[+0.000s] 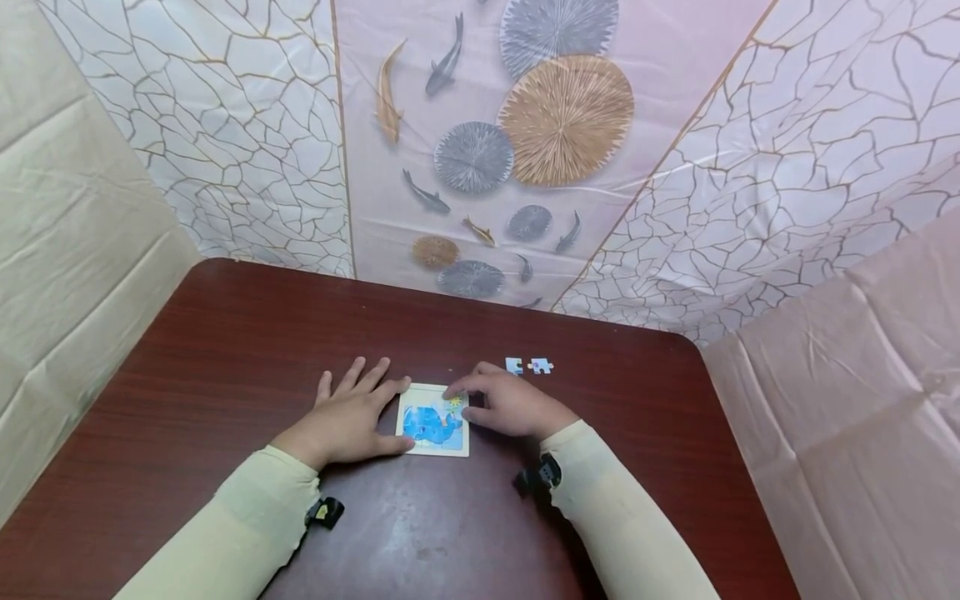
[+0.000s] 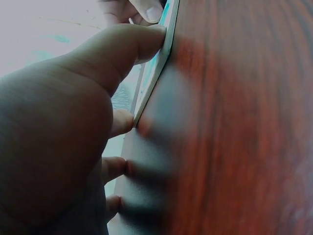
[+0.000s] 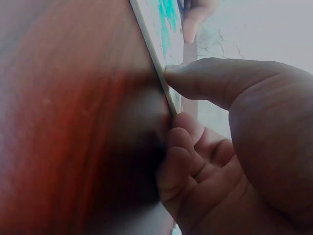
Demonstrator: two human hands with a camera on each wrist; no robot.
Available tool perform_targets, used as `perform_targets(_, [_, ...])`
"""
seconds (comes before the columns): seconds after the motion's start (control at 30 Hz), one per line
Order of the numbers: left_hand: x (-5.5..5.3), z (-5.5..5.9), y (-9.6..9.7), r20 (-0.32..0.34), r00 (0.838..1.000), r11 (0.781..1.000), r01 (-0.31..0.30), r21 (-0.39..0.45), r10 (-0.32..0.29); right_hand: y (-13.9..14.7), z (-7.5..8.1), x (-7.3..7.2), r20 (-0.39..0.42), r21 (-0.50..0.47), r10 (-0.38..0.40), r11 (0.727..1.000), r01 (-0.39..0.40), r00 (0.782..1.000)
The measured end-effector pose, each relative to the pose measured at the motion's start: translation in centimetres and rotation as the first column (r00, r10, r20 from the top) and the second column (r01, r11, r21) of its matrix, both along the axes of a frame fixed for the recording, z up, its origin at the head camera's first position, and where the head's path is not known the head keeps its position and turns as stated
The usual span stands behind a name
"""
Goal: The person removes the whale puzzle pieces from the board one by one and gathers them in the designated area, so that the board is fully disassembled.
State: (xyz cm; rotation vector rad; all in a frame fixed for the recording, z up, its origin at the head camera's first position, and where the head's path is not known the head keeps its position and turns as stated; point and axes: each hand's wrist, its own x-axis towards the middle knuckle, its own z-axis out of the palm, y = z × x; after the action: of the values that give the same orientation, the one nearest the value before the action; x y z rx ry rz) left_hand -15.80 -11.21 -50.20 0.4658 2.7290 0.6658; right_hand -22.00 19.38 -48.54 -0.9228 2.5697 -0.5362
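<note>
A small square jigsaw puzzle board with a pale frame and a blue whale picture lies on the table. My left hand spreads over its left side, the thumb on the lower left corner and the index fingertip at the upper left one. From the right, my right hand reaches onto the board's upper right, thumb and index finger around a puzzle piece with a yellow sun. The right thumb bears on the board's rim in the right wrist view, while the other fingers are curled beside it.
Two loose puzzle pieces, one partly blue and one with a pinkish mark, lie beyond my right hand. The dark red-brown table has rounded far corners. Patterned cloth hangs behind it, with plain cloth at both sides.
</note>
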Motion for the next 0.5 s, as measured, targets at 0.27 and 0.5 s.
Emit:
perform_targets(0.27, [0.0, -0.2, -0.2, -0.001, 1.0, 1.0, -0.002, 0.0, 0.002, -1.0, 1.2, -0.9, 0.002, 0.091, 0.11, 0.99, -0.11, 0.994])
perform_targets(0.5, [-0.1, -0.2, -0.1, 0.003, 1.0, 1.0, 0.008, -0.007, -0.008, -2.0, 2.5, -1.1, 0.012, 0.159, 0.146, 0.976, -0.146, 0.989])
